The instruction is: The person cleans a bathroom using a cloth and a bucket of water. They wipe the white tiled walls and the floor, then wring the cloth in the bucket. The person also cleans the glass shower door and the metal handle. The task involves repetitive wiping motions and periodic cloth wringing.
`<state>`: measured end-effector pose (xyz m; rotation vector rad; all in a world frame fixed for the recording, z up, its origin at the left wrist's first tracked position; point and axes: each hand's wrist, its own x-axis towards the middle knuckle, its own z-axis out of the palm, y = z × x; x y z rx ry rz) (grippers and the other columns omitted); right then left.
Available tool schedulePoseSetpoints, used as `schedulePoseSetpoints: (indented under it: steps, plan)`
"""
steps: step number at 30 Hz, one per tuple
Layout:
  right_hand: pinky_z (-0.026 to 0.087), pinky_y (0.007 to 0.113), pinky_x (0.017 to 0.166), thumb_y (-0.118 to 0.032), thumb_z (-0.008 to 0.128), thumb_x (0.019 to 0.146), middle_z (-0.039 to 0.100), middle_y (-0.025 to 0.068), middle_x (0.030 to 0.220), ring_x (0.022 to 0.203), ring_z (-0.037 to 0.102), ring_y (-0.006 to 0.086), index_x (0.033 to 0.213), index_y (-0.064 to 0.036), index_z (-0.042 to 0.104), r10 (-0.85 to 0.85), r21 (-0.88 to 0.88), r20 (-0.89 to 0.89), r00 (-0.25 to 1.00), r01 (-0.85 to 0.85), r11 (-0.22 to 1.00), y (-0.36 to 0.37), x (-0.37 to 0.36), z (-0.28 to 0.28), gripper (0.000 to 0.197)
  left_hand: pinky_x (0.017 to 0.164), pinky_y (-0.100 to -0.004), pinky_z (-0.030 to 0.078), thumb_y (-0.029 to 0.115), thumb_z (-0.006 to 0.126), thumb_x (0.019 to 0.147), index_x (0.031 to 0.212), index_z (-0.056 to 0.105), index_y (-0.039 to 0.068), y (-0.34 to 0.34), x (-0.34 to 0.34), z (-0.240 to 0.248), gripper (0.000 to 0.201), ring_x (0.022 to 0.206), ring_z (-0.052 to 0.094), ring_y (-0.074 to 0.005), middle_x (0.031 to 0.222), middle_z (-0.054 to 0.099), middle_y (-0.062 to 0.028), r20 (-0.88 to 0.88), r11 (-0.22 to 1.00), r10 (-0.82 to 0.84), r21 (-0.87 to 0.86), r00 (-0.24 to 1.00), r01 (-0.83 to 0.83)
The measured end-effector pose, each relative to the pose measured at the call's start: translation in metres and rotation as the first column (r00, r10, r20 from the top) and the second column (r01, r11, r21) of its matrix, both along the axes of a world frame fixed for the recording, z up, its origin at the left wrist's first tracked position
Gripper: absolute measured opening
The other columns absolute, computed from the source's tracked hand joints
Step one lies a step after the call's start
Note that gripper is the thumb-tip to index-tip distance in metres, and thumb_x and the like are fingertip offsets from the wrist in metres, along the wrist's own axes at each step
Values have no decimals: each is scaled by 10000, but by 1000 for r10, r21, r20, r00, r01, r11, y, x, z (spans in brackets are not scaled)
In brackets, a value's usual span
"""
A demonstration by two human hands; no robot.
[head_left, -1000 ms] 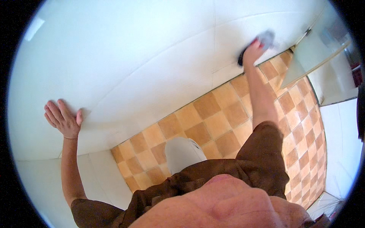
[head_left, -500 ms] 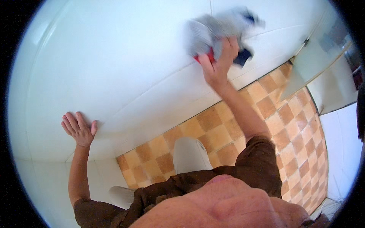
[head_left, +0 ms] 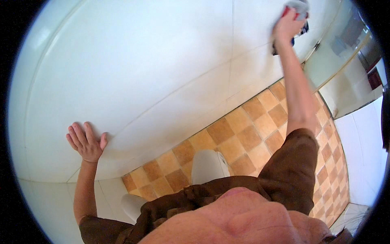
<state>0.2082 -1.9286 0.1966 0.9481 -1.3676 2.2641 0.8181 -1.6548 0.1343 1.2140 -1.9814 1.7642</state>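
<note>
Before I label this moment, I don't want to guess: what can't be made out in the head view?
Head view only:
Grey and red cloth: full shape, partly covered by the right hand.
Left hand: its back hides the palm.
Feet: hidden by trousers and brown shirt.
Dark red object, right rim: too small to identify.

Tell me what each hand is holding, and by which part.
The right hand grips a bunched grey, red and dark cloth roughly by its middle; the left hand holds nothing, spread against the white wall.
</note>
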Motion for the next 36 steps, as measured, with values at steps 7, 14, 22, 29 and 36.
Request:
schedulePoseSetpoints:
  steps: [7,14,22,29,36]
  plan:
    - [255,521,1037,-303,747,753,428,175,1398,1294,381,353,1357,-88,467,205,98,-837,508,-231,968,57,101,-111,699,1161,-542,167,557,386,970,1348,480,-19,-4,-8,16,695,1406,273,-438,1472,353,-297,29,1000,-9,-13,1000,10]
    - [258,473,1104,-307,604,875,419,287,1353,1252,388,426,1381,73,372,177,306,179,968,-225,925,29,17,-217,673,1168,-529,145,560,397,967,1401,424,-20,-7,-18,29,725,1426,239,-428,1499,312,-296,17,1000,-10,6,1000,10]
    - [269,481,1055,-285,735,755,420,202,1359,1238,377,371,1332,-35,451,404,321,-579,708,-258,911,90,120,-193,690,1171,-518,134,584,388,969,1445,368,-14,-6,-27,43,765,1434,217,-426,1524,265,-290,43,1000,-25,4,999,25]
    - [260,447,1099,-216,535,919,419,250,1327,1216,420,382,1366,57,337,213,312,69,975,-224,923,38,46,-315,560,1173,-525,116,584,378,971,1462,320,-44,-8,-25,51,799,1453,167,-425,1547,199,-297,75,1000,-14,16,997,12]
    - [272,459,1109,-217,480,979,379,330,1391,1287,385,445,1387,128,284,243,479,479,843,-483,732,108,126,-391,569,1155,-557,138,566,447,959,1471,306,-41,-7,-22,53,807,1456,158,-427,1557,172,-298,61,999,-16,46,998,13]
